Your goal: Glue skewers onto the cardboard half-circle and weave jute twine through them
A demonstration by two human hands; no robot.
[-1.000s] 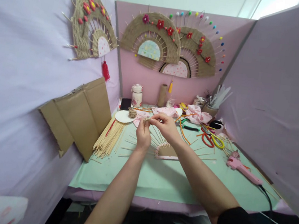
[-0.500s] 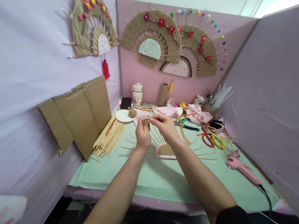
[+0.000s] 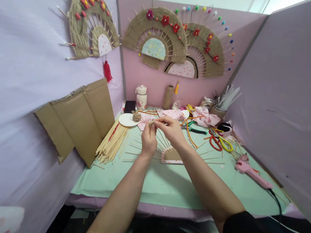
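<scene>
My left hand [image 3: 149,141] is closed, its thumb and fingers pinching a small bit of beige twine [image 3: 151,123] above the table. Touching the same twine from the right, my right hand [image 3: 170,130] is closed in a pinch too. The fingers cover most of the twine. Below and behind my hands lies a half-round cardboard fan base [image 3: 173,155] edged with pink fabric, thin sticks spreading out from it; my right forearm covers part. Left of my hands, a small ball of twine [image 3: 136,116] sits on a white oval disc [image 3: 125,120].
Bamboo sticks [image 3: 112,145] lie left, beside folded cardboard [image 3: 78,116]. Pliers [image 3: 197,130], scissors [image 3: 217,143] and a pink glue gun [image 3: 253,173] lie right. A bottle [image 3: 141,97] and twine spool [image 3: 168,97] stand at the back. Decorated fans [image 3: 157,33] hang on the partition.
The camera view has shifted slightly. Both hands stay together at nearly the same spot, still pinching the twine, with only small finger movement.
</scene>
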